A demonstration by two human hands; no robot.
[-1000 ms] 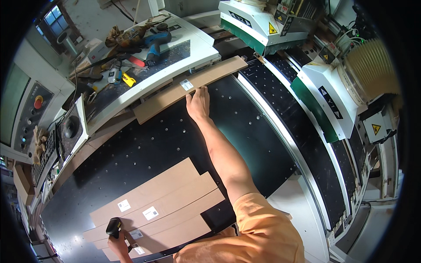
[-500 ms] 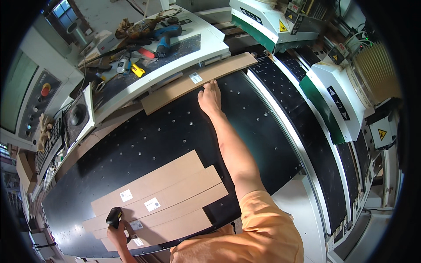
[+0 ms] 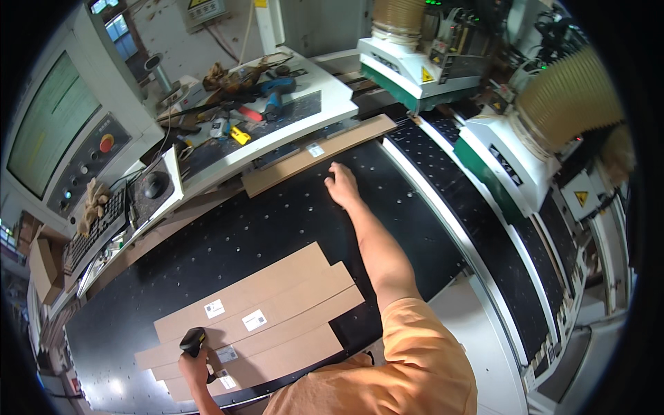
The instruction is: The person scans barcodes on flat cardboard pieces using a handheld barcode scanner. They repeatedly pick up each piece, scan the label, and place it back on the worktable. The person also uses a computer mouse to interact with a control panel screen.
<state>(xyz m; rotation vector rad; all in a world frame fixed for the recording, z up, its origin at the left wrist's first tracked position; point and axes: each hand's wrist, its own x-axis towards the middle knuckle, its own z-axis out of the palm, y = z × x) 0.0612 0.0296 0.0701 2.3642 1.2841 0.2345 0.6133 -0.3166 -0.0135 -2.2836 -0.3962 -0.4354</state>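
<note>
My left hand (image 3: 196,368) is wrapped round a black handheld barcode scanner (image 3: 193,339), held above the brown boards (image 3: 290,304). These lie side by side on the black machine table (image 3: 270,228), several long strips with staggered ends. White labels (image 3: 254,319) are stuck on them, some beside the left hand. At the far side, a separate narrow brown board (image 3: 346,142) lies along the table's edge, with one white label (image 3: 315,150) on its top. My right hand (image 3: 343,185) reaches toward this board but is apart from it, fingers loosely spread and nothing in them.
Beyond the far board stands a white worktop (image 3: 332,93) with tools, among them a blue power tool (image 3: 273,104) and a yellow cutter (image 3: 240,135). A control panel (image 3: 86,162) and keyboard (image 3: 97,232) are at left. White machine heads (image 3: 498,166) overhang rails at right.
My right hand has come off the far board and drawn back toward me. My left hand still holds the scanner over the boards. The whole view has shifted upward.
</note>
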